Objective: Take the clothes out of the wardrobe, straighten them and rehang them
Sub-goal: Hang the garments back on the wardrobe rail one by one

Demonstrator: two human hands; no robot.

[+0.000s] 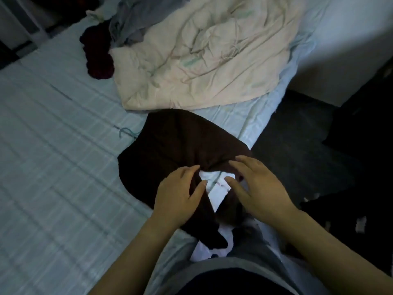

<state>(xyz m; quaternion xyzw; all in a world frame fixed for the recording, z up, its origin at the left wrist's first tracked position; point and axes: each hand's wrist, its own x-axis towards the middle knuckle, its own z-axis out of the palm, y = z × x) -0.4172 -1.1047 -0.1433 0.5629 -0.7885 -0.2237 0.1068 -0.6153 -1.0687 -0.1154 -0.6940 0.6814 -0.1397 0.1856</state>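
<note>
Now the dark brown garment is lying on the bed under both hands, left hand pinching its fabric, right hand resting flat, fingers straight.

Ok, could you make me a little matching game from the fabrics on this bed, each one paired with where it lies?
Things:
1 brown garment
2 quilt
3 maroon cloth
4 grey cloth

Places:
A just left of the quilt, bunched up
B nearest, in the foreground
C at the very top of the view
D crumpled across the far middle

Pairs: 1-B, 2-D, 3-A, 4-C
</note>
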